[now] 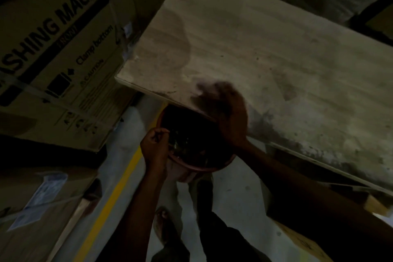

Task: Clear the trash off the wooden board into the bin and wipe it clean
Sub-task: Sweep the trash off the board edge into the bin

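A pale wooden board [244, 34] fills the upper right, dusty, with dark grime along its near edge [302, 144]. Just below that edge a round reddish bin [191, 165] is held up, with dark trash inside. My left hand [154, 147] grips the bin's rim on its left side, fingers curled over it. My right hand [225, 110] lies blurred across the board's near edge above the bin, fingers spread flat on the surface; nothing shows in its grasp.
A large cardboard washing-machine box [55, 49] stands at the left, close to the board's corner. More boxes [32, 208] sit lower left. A yellow line [112, 200] runs along the grey floor. My foot [164, 223] is below the bin.
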